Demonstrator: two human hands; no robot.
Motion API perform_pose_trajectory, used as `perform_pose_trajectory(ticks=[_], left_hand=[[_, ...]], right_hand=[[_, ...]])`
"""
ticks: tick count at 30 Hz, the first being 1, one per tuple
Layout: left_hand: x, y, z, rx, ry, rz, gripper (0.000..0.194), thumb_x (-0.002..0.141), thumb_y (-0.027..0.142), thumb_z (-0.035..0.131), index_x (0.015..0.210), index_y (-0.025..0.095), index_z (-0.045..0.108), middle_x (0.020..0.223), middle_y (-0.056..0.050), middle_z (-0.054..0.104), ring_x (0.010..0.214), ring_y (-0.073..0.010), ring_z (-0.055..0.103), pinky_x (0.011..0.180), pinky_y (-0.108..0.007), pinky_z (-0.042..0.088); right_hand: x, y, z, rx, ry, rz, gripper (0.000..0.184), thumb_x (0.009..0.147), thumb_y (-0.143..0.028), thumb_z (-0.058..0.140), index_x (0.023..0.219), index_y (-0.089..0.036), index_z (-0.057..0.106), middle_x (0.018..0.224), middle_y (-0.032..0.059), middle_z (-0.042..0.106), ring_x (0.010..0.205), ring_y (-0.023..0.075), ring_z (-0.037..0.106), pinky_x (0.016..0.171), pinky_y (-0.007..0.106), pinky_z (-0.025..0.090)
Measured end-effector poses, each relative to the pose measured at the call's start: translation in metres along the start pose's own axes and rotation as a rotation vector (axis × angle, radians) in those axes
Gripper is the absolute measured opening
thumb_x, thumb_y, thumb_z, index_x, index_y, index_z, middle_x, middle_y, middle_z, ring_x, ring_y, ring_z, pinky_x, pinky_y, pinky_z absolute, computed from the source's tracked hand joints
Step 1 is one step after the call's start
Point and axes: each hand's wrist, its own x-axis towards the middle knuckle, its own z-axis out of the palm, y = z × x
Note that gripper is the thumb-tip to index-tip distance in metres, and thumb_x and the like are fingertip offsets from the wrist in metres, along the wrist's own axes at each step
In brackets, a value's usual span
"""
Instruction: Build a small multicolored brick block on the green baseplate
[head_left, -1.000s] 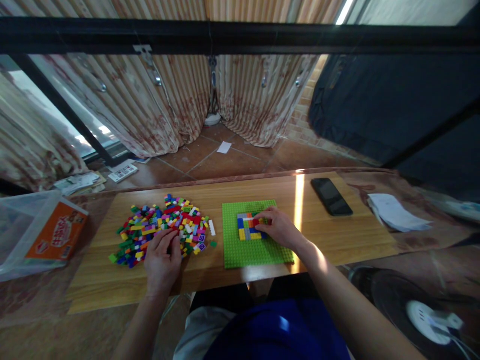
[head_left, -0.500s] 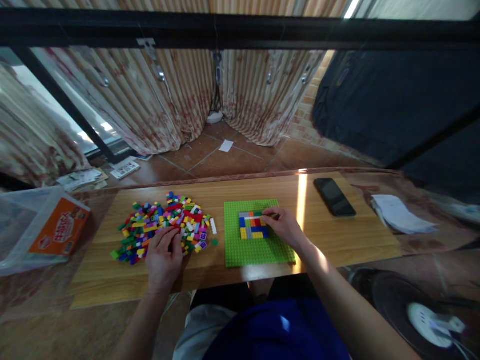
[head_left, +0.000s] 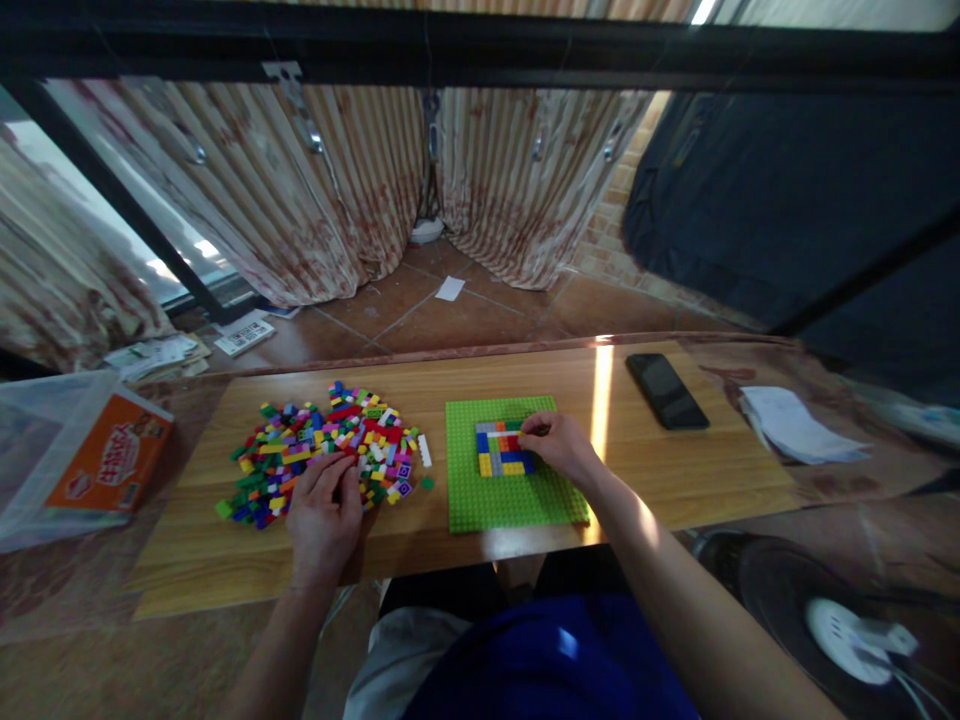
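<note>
A bright green baseplate point(head_left: 469, 505) lies on the wooden table, carrying a low rectangle of toy bricks point(head_left: 495, 450) in blue, yellow, grey, red, white and orange. At the upper right of that rectangle, my right hand point(head_left: 559, 447) has thumb and fingers pinched together, touching the bricks; whatever is between the fingertips is hidden. To the left, a heap of loose mixed-colour toy bricks point(head_left: 292, 447) covers part of the table. My left hand point(head_left: 325, 515) rests at the heap's near edge, fingers curled and closed, their contents not clear.
A long white brick point(head_left: 424, 450) and a small green one point(head_left: 427, 483) lie between heap and baseplate. A black phone point(head_left: 667, 391) is at the table's right. Beyond the left edge stands a clear plastic box point(head_left: 56, 420) with an orange label; papers point(head_left: 799, 425) lie off the right.
My right fingertips have shifted slightly nearer me over the brick rectangle. My left hand stays almost still at the heap, and the whole view has moved a little.
</note>
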Motion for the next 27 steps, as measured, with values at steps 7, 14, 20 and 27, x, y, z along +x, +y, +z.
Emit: perform_pose_trajectory(ticks=[7, 14, 20, 27], left_hand=[[-0.002, -0.002, 0.003, 0.011, 0.032, 0.022, 0.024, 0.09, 0.03, 0.052, 0.093, 0.013, 0.069, 0.097, -0.012, 0.07, 0.093, -0.0224, 0.065, 0.09, -0.038, 0.053], [-0.003, -0.004, 0.003, 0.028, 0.013, -0.01, 0.024, 0.09, 0.031, 0.052, 0.093, 0.016, 0.07, 0.098, -0.011, 0.071, 0.096, -0.023, 0.065, 0.09, -0.04, 0.053], [-0.002, -0.003, 0.003, 0.009, 0.005, -0.024, 0.024, 0.09, 0.032, 0.052, 0.092, 0.017, 0.069, 0.098, -0.01, 0.071, 0.096, -0.0225, 0.065, 0.091, -0.039, 0.052], [-0.002, -0.002, 0.001, 0.026, 0.021, 0.035, 0.025, 0.09, 0.033, 0.051, 0.093, 0.015, 0.069, 0.098, -0.011, 0.07, 0.094, -0.0226, 0.065, 0.088, -0.038, 0.053]], right_hand=[[0.003, -0.001, 0.0, -0.022, -0.015, 0.012, 0.01, 0.065, -0.021, 0.069, 0.074, -0.018, 0.071, 0.066, -0.0009, 0.068, 0.059, 0.0121, 0.059, 0.054, 0.022, 0.043], [0.003, -0.003, -0.002, -0.023, -0.047, 0.026, 0.011, 0.065, -0.019, 0.068, 0.075, -0.018, 0.072, 0.066, -0.0008, 0.067, 0.059, 0.0123, 0.058, 0.055, 0.023, 0.043], [0.001, -0.009, -0.003, -0.01, -0.05, 0.065, 0.011, 0.064, -0.019, 0.069, 0.075, -0.019, 0.072, 0.064, -0.0015, 0.066, 0.058, 0.0126, 0.059, 0.055, 0.023, 0.045], [0.002, -0.016, -0.007, 0.011, -0.102, 0.089, 0.01, 0.065, -0.018, 0.07, 0.075, -0.018, 0.072, 0.065, -0.0014, 0.067, 0.057, 0.011, 0.057, 0.054, 0.022, 0.044]])
